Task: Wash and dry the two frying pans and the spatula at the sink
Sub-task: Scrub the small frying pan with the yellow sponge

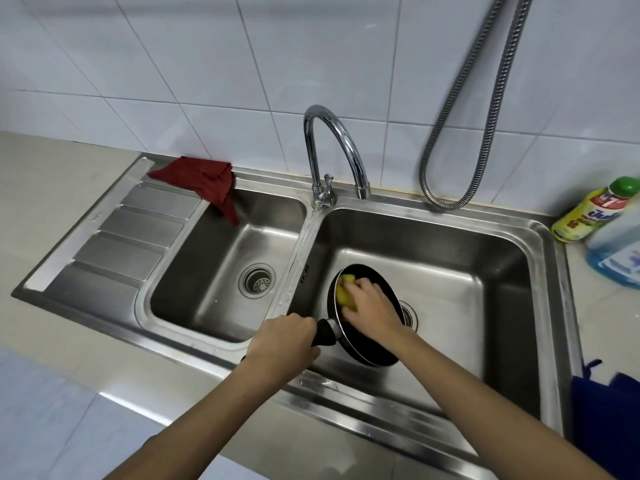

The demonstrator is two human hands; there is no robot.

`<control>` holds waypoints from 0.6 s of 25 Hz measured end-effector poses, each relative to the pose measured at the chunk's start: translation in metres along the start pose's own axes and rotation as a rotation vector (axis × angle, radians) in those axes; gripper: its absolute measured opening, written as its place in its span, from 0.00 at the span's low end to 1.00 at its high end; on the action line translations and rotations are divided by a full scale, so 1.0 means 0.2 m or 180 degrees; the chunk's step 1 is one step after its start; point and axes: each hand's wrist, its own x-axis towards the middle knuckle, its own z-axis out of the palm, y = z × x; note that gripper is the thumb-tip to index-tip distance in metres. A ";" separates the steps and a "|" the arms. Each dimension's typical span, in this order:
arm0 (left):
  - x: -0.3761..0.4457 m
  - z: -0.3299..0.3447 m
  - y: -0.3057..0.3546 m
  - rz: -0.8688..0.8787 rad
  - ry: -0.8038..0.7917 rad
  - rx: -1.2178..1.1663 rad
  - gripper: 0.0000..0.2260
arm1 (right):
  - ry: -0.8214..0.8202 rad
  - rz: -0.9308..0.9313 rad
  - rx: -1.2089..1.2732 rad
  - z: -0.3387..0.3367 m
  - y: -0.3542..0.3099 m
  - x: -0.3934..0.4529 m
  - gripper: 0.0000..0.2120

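We can't really see the frying pan (pixel 372 348) inside, right hand (pixel 372 308) covers it; blue bottle (pixel 614 258) blurry, cut off at the edge.

1. Frying pan (pixel 367 344): black, round, thin silver rim, tilted with its inside facing up-left, in the right basin at about 5 o'clock from the tap.
2. Pan handle (pixel 325 333): black, sticks out toward 9 o'clock, far end wrapped in a fist.
3. Only one pan visible; spatula not seen.
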 end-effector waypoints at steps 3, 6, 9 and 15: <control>0.03 -0.04 -0.04 -0.0127 0.0016 -0.0207 0.12 | -0.0034 0.0675 -0.0801 -0.06 0.12 0.04 0.27; 0.07 -0.02 -0.10 -0.0370 -0.0006 -0.0739 0.13 | -0.0441 0.0773 -0.0919 -0.11 0.21 -0.05 0.22; 0.11 0.05 -0.12 -0.0441 -0.0096 -0.1051 0.15 | -0.1125 0.0751 0.1424 -0.19 0.18 -0.21 0.17; 0.14 0.19 -0.09 -0.0666 -0.0966 -0.3588 0.06 | 0.1965 0.0904 0.2352 -0.11 0.30 -0.33 0.19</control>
